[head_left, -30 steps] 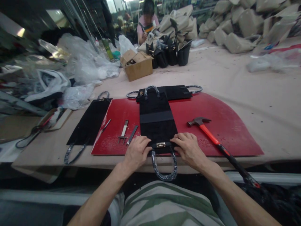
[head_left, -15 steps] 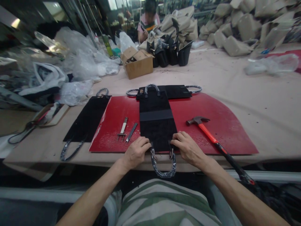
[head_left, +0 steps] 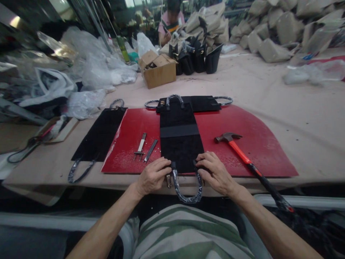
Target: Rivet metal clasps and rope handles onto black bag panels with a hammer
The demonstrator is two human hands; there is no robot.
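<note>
A long black bag panel [head_left: 180, 149] lies lengthwise before me, its near edge overhanging the table. At its near left corner, my left hand [head_left: 153, 175] is closed in a pinch beside the handle tab. My right hand [head_left: 215, 173] pinches the opposite corner, thumb and fingers curled at the other tab. Between the hands hangs a curved handle [head_left: 188, 199] wrapped in clear plastic. A small metal clasp [head_left: 168, 181] dangles below my left fingertips. What sits under the fingertips is hidden.
A red board [head_left: 250, 144] lies underneath, bearing a claw hammer [head_left: 239, 151], a pronged punch [head_left: 140, 146] and a slim metal tool [head_left: 151, 151]. Other black panels lie left [head_left: 94, 135] and behind [head_left: 203, 103]. Farther back are a cardboard box [head_left: 160, 75], black bags [head_left: 212, 59] and a person [head_left: 165, 34].
The metal fittings, earlier inside the handle's loop, now hang outside it near my hands. My fingers have shifted slightly at both corners. The panel stays in place.
</note>
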